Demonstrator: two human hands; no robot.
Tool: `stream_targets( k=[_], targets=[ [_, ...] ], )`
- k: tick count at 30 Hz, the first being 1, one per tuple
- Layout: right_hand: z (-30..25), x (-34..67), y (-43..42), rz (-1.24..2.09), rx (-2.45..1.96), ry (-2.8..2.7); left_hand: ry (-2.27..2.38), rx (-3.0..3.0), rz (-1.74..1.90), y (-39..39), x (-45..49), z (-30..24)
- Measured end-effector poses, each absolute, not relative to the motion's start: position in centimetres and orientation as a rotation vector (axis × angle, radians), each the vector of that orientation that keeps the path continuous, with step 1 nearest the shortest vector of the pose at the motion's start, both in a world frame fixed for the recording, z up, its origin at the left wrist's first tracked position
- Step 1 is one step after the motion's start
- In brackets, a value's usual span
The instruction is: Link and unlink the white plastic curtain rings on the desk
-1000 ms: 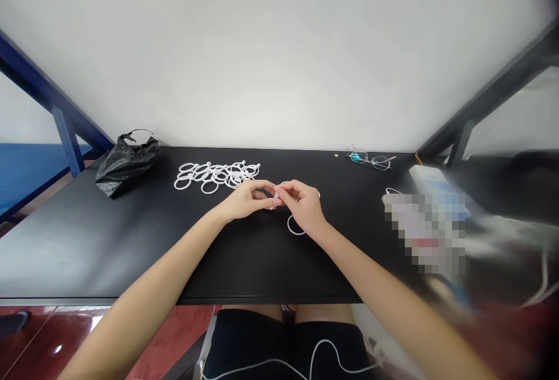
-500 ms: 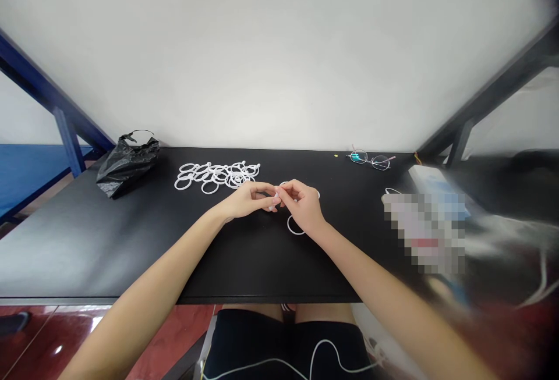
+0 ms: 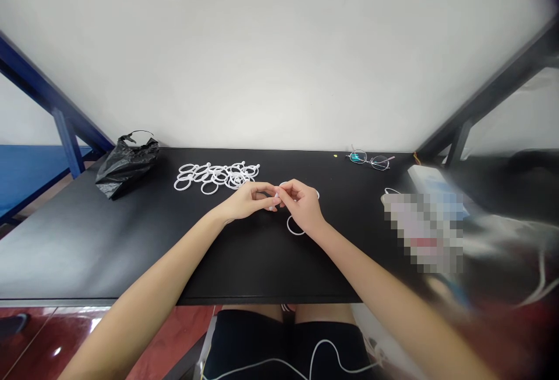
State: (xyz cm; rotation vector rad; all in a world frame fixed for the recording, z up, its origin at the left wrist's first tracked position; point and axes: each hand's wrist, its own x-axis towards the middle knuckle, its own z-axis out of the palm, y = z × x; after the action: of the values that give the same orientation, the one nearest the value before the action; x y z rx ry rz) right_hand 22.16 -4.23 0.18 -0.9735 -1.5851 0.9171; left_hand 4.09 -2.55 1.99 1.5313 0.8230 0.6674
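Note:
My left hand (image 3: 248, 201) and my right hand (image 3: 302, 205) meet over the middle of the black table (image 3: 144, 240), fingertips pinched together on a small white ring piece (image 3: 276, 196). A white ring (image 3: 293, 227) lies on the table just under my right wrist, and part of another shows behind my right hand. A pile of several white rings (image 3: 217, 175) lies further back, left of my hands.
A crumpled black plastic bag (image 3: 125, 162) sits at the back left. Glasses (image 3: 370, 160) lie at the back right near the wall. A blurred-out object (image 3: 423, 226) and white cables occupy the right side. A blue frame stands to the left.

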Motion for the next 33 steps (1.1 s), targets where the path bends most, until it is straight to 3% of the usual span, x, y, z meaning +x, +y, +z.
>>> stream_targets(
  k=[12, 20, 24, 33],
  targets=[
    [0.5, 22.1, -4.3, 0.889, -0.992, -1.583, 0.913, 1.643, 0.692, -2.3, 4.0, 1.7],
    [0.4, 22.9, -3.6, 0.39, -1.274, -1.874, 1.388, 2.323, 1.049, -1.6, 2.6, 1.4],
    [-0.2, 23.4, -3.3, 0.403, -1.422, -1.994, 1.587, 2.512, 0.922, -0.9, 1.6, 0.8],
    [-0.9, 23.3, -2.8, 0.452, -1.249, -1.99, 1.702, 2.55, 0.75, -0.7, 1.3, 0.3]
  ],
)
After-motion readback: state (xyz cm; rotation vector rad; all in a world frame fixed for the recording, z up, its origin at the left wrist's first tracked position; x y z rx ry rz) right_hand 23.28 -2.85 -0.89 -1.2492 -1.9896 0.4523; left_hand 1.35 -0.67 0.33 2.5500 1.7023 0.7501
